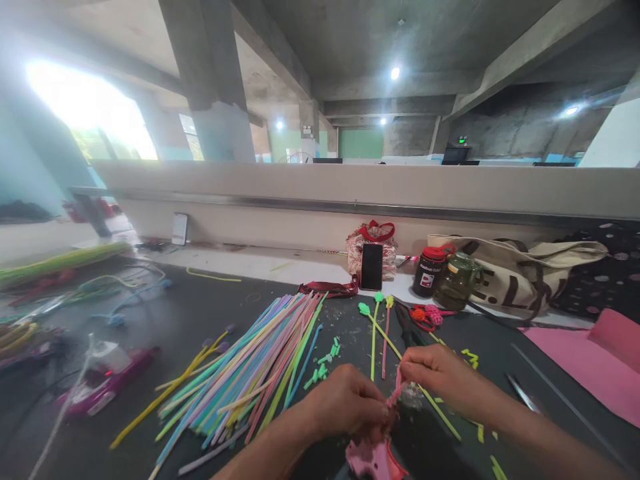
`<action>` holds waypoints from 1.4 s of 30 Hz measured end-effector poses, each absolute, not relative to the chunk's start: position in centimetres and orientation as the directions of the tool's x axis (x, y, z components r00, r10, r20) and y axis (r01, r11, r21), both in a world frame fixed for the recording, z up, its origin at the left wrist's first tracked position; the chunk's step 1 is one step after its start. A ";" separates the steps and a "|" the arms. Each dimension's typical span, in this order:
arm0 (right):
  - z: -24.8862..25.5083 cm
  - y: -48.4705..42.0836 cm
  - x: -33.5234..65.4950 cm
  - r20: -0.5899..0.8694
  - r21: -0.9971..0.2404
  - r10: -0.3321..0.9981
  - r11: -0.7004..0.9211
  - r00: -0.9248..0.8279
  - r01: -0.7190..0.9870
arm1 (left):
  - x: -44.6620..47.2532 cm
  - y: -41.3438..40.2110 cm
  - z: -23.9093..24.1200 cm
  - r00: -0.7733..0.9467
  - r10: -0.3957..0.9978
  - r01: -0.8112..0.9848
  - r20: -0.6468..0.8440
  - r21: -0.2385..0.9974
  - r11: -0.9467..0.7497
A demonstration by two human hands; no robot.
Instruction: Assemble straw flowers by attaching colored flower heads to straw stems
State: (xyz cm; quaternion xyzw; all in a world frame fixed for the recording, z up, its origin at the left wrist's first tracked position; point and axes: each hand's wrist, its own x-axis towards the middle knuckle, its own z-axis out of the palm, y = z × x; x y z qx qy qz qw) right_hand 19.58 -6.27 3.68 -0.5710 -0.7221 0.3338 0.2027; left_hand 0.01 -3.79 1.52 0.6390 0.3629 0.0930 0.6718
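My left hand [345, 400] and my right hand [437, 373] meet low in the middle of the view, both closed in a pinch on a thin pink pipe cleaner [395, 395] stretched between them. Just below my left hand lies a pink glue gun [376, 459]. A big fan of pastel pipe cleaners [255, 363] lies on the dark table [165, 320] to the left of my hands. Finished green and pink stems with small flower heads [377, 327] lie just beyond my fingers.
Behind stand a black phone [371, 267] leaning on a red-trimmed bag, a red-lidded jar [429, 270], a green glass jar [456, 280] and a canvas tote [525, 270]. Pink foam sheets [590, 360] lie right; a second glue gun [103, 383] lies left. Green offcuts [323, 363] litter the table.
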 end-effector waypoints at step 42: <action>2.0 -9.4 17.8 -0.064 -0.941 0.985 -0.006 -0.161 0.337 | 2.1 -3.9 1.5 0.455 0.890 0.155 0.016 0.983 -0.096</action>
